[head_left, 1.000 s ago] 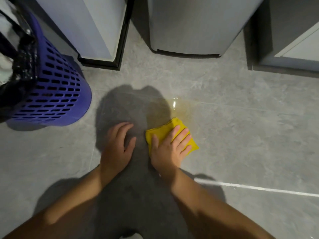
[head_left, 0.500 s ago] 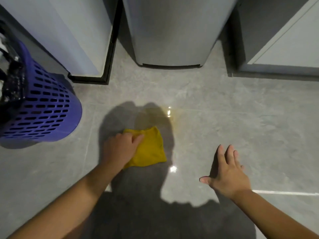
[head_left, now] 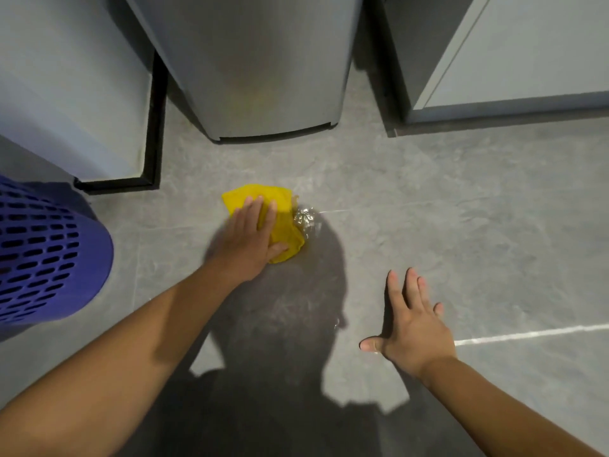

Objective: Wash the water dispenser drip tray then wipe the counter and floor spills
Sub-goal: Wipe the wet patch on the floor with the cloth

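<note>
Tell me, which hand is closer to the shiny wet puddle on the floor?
Left. The left hand presses the yellow cloth right beside the puddle. The right hand spreads flat on the floor, nearer the person and well apart from it.

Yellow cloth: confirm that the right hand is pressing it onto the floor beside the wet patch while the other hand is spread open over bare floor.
Wrong hand. The head view shows the left hand pressing the yellow cloth onto the floor beside the wet patch; the right hand is the one spread open over bare floor.
</note>
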{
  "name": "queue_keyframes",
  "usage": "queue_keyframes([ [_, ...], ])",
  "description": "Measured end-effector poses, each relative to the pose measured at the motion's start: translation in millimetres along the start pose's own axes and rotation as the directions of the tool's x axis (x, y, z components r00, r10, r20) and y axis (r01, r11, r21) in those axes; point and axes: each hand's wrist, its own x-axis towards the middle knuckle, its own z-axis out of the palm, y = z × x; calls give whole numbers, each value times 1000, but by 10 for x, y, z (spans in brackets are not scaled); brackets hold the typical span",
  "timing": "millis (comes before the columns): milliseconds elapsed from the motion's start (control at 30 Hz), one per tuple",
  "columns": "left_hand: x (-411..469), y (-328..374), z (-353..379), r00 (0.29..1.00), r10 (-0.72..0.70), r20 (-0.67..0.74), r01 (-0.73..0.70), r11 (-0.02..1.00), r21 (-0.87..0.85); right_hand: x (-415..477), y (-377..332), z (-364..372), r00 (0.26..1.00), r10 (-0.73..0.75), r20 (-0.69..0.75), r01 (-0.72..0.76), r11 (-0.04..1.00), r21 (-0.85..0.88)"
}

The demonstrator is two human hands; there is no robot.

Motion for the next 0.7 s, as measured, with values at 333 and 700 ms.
queue_keyframes([
  [333, -1006, 374, 437, 928, 373, -7, -372, 927, 40, -107, 361, -341, 999, 8, 47, -12, 997, 72],
  [700, -610, 195, 153, 976, -210, 61, 219, 942, -256, -332, 1005, -129, 973, 209, 93, -217, 973, 82],
])
